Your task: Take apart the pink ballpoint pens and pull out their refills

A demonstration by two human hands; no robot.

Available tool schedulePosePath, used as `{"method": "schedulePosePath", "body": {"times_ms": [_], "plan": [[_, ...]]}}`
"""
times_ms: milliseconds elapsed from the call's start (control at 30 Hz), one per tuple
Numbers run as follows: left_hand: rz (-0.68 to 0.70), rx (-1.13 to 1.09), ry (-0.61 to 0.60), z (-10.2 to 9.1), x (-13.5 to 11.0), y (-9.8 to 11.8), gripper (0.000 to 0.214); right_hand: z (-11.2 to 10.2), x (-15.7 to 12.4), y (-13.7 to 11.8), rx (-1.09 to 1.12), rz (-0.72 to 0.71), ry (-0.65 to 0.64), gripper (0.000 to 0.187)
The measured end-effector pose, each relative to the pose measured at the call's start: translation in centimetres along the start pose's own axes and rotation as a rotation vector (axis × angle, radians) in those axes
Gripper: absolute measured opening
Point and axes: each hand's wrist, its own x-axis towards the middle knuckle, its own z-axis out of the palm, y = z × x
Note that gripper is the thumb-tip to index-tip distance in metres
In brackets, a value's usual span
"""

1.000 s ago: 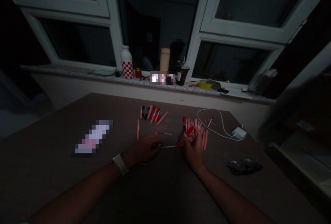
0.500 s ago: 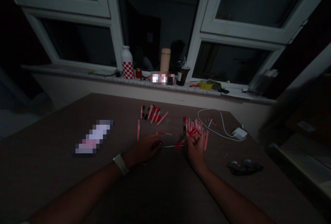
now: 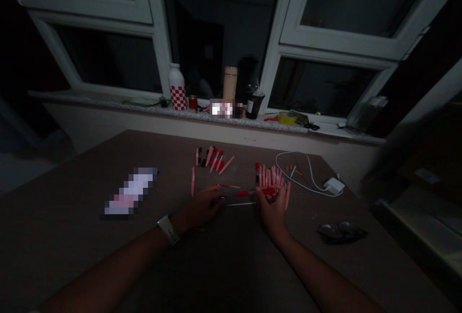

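Note:
My right hand (image 3: 272,207) is closed on a red pen (image 3: 258,191), held level above the brown table (image 3: 72,236) with its tip pointing left. Just behind that hand lies a row of pink and red pens (image 3: 272,176). My left hand (image 3: 202,205), with a watch (image 3: 168,228) on the wrist, rests on the table with fingers curled around the end of a thin white refill (image 3: 241,203). A thin red refill (image 3: 228,186) lies just beyond it. A second group of pens (image 3: 213,158) lies farther back, and one pink pen (image 3: 192,181) lies alone to the left.
A white cable and charger (image 3: 334,186) lie at the back right, and dark glasses (image 3: 341,232) at the right. A blurred flat object (image 3: 130,192) lies at the left. The windowsill (image 3: 108,102) holds a checked bottle (image 3: 177,86), cups and small items.
My right hand has turned the red pen from slanting down-left to level, tip pointing left. My left hand has stayed in place.

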Motion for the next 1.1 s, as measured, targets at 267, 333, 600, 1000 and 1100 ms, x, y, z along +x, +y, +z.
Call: {"method": "schedulePosePath", "body": {"times_ms": [267,333,600,1000,1100], "plan": [[0.043,-0.021,0.003,-0.5,0.3,0.9,0.024,0.0,-0.7,-0.4,0.041,0.116,-0.202,0.041],[0.057,-0.027,-0.003,-0.5,0.3,1.0,0.022,0.0,-0.8,-0.5,0.045,0.129,-0.229,0.040],[0.035,-0.036,0.047,-0.4,0.2,0.7,0.026,0.2,-0.8,-0.5,0.034,0.137,-0.218,0.043],[-0.003,-0.100,0.071,-0.7,0.4,1.1,0.031,0.1,-1.0,-0.8,-0.020,0.088,-0.283,0.036],[-0.002,-0.122,0.098,-0.7,0.4,1.1,0.029,0.1,-1.0,-0.8,-0.017,0.092,-0.293,0.034]]}}
